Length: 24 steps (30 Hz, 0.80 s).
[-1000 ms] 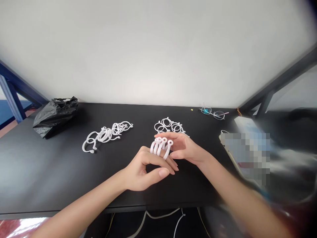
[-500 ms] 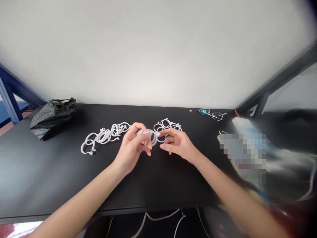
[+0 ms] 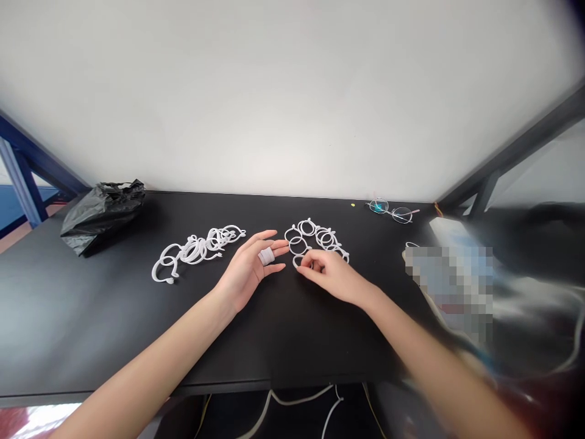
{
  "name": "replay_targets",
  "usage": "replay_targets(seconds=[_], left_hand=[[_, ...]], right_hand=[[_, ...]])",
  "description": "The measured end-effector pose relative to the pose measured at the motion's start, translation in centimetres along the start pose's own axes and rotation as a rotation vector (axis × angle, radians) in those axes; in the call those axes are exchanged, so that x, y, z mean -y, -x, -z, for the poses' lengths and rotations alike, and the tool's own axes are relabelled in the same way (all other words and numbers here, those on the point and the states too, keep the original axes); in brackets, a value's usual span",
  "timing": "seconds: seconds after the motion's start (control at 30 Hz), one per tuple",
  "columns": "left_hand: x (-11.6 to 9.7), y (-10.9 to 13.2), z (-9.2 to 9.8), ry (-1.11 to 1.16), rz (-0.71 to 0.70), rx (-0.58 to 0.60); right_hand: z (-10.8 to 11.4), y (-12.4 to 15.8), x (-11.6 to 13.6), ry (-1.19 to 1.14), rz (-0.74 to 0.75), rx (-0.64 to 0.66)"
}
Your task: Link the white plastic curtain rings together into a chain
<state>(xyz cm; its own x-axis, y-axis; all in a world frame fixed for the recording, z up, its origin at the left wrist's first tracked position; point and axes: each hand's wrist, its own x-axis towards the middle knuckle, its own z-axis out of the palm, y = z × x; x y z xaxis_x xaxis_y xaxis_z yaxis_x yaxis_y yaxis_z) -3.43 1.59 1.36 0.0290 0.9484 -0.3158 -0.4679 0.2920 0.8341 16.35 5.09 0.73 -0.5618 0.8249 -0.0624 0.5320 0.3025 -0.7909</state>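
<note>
My left hand (image 3: 249, 268) lies palm up over the black table (image 3: 91, 317), fingers stretched out, with a few white plastic rings (image 3: 266, 256) stacked on one finger. My right hand (image 3: 326, 271) is beside it, fingers curled in a pinch on a single white ring (image 3: 298, 261) at the near edge of a cluster of closed white rings (image 3: 315, 236). A second pile of white rings (image 3: 196, 250), tangled and open, lies to the left of my left hand.
A crumpled black plastic bag (image 3: 101, 211) sits at the table's far left. A pair of glasses (image 3: 392, 210) lies at the back right by the wall. A blurred-out object (image 3: 450, 277) rests at the right edge. Cables (image 3: 292, 402) hang below the front edge.
My left hand moved forward from near me and opened palm up, rings still on its finger. My right hand dropped onto the right cluster and pinched a ring.
</note>
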Motion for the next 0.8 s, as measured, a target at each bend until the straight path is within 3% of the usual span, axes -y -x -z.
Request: replay_targets(seconds=[0.07,0.17,0.27,0.37,0.47,0.57,0.63,0.8], left_hand=[[0.1,0.0,0.1,-0.018,0.019,0.017],[0.2,0.1,0.0,-0.025,0.065,0.069],[0.3,0.2,-0.2,0.043,0.096,0.156],[0.3,0.2,-0.4,0.116,0.103,0.217],[0.2,0.1,-0.2,0.162,0.104,0.229],[0.1,0.2,-0.1,0.188,0.057,0.263],[0.1,0.4,-0.2,0.166,-0.023,0.326],[0.4,1.1,-0.4,-0.086,-0.196,0.567]], right_hand=[[1.0,0.0,0.2,-0.210,-0.046,-0.004],[1.6,0.1,0.7,-0.386,-0.036,-0.152],[0.8,0.2,0.9,-0.372,0.104,-0.237],[-0.1,0.3,0.8,-0.314,0.199,-0.213],[-0.3,0.2,0.7,-0.378,0.168,-0.259],[-0.1,0.0,0.8,-0.525,0.044,-0.295],[-0.1,-0.1,1.2,-0.608,-0.047,-0.216],[-1.1,0.0,1.8,-0.758,-0.144,0.134]])
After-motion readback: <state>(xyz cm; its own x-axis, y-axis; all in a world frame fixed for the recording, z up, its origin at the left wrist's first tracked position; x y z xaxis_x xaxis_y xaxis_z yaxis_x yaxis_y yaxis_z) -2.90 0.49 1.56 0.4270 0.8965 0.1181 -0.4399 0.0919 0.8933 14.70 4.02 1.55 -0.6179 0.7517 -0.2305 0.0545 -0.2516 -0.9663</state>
